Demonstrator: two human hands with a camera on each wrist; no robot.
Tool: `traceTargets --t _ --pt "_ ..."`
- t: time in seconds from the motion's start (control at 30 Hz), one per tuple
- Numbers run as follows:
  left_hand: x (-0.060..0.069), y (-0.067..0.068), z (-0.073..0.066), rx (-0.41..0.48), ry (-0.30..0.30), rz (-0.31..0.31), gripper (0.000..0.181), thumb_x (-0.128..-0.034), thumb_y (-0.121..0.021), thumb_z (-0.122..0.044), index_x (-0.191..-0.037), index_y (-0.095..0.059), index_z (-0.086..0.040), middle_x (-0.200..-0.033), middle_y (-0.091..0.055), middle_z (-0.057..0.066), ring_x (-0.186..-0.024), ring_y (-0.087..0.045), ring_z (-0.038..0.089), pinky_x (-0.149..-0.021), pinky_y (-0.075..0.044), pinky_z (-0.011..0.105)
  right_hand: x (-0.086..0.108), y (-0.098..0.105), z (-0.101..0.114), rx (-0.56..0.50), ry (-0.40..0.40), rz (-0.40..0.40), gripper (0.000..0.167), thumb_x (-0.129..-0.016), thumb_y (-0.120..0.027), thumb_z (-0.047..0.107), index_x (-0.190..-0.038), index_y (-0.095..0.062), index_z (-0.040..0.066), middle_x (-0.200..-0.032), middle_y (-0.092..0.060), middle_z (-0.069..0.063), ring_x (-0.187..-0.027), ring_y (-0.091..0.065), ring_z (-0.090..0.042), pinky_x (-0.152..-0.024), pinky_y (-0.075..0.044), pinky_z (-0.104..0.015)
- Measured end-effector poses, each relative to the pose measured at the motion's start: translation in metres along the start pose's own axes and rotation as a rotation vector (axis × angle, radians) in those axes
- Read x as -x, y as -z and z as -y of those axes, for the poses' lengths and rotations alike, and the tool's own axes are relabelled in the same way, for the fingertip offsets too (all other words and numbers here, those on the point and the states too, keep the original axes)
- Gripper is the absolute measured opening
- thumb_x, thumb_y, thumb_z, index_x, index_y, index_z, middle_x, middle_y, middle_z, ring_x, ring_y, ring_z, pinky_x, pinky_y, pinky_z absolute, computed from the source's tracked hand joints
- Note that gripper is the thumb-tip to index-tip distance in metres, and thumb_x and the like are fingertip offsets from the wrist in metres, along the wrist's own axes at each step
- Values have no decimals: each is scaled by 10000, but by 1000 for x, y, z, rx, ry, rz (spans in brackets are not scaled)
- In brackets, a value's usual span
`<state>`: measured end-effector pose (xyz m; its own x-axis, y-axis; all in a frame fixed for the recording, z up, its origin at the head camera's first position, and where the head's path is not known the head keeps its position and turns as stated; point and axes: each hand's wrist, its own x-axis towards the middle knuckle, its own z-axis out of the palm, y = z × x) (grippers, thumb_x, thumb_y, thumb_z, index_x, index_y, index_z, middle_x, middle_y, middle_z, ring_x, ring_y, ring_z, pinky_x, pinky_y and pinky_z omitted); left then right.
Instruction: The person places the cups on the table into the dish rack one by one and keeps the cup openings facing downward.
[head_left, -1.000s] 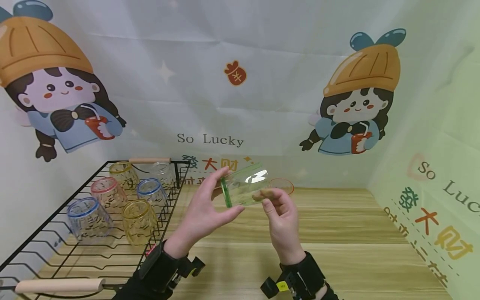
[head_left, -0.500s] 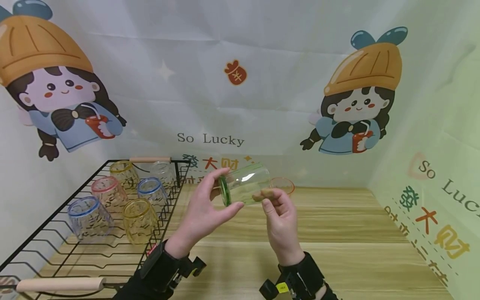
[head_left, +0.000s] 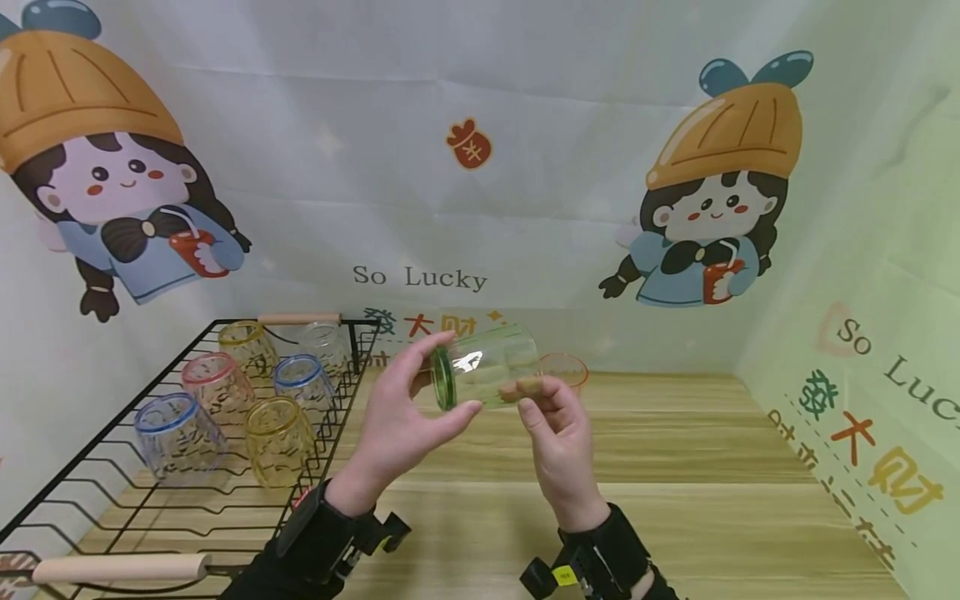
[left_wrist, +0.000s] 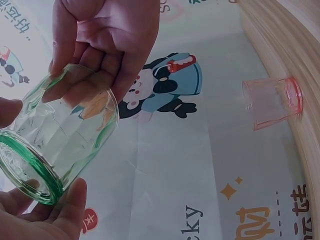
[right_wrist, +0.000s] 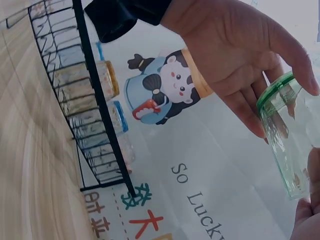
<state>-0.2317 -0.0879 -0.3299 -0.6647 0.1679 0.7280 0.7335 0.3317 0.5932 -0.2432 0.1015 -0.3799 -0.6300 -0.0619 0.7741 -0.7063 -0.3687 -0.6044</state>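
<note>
A clear green glass (head_left: pixel 487 354) is held tilted on its side above the table, its thick base toward the left and its mouth toward the right. At the base end, my left hand (head_left: pixel 401 412) grips it between thumb and fingers. My right hand (head_left: pixel 564 450) pinches the rim at the mouth, with fingers reaching inside, seen through the wall of the green glass (left_wrist: pixel 75 130) in the left wrist view. Behind the right hand stands a pink-red glass (left_wrist: pixel 270 102), partly hidden in the head view.
On the left, a black wire rack (head_left: pixel 123 500) with wooden handles (head_left: pixel 120 570) carries several upside-down glasses, among them a yellow glass (head_left: pixel 279 442), a blue-rimmed glass (head_left: pixel 180 437) and a pink glass (head_left: pixel 217 387). A printed cloth (head_left: pixel 555 208) hangs behind the wooden table (head_left: pixel 675 517).
The green glass has tilted so its round base shows more, and it has shifted slightly left along with my left hand. Both hands keep their hold; my right hand has barely moved.
</note>
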Motion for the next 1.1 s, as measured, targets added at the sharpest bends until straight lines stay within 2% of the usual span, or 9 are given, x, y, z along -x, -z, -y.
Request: traceTargets --t 0.17,0.4,0.67,1.1 --pt "-1 1 -2 0 12 4 782 -718 -857 -27 -1408 -490 -21 -1276 -576 110 -1101 -583 236 -959 -523 314 -2 4 3 -20 -4 46 340 -999 -459 -52 -1205 -605 176 -1160 -661 20 -1154 -573 -156 -1051 -400 -311" --pt "-1 4 -4 -9 14 9 769 -726 -856 -42 -1407 -499 -34 -1312 -567 108 -1124 -578 248 -959 -522 309 -4 12 4 -17 21 85 361 -997 -483 -40 -1283 -583 156 -1237 -637 2 -1191 -556 -166 -1055 -417 -295" --pt "-1 11 -5 -21 18 20 755 -730 -856 -47 -1401 -509 -45 -1320 -564 104 -1138 -571 235 -958 -520 293 -2 23 5 24 -47 35 431 -965 -498 -67 -1292 -588 199 -1267 -617 34 -1213 -539 -130 -1021 -440 -248" --pt "-1 18 -7 -37 39 -2 768 -720 -859 -32 -1403 -507 -37 -1282 -572 99 -1115 -575 227 -956 -518 275 -2 34 5 47 -74 50 395 -969 -487 -86 -1358 -514 -19 -1294 -626 -10 -1234 -546 -168 -1034 -453 -274"
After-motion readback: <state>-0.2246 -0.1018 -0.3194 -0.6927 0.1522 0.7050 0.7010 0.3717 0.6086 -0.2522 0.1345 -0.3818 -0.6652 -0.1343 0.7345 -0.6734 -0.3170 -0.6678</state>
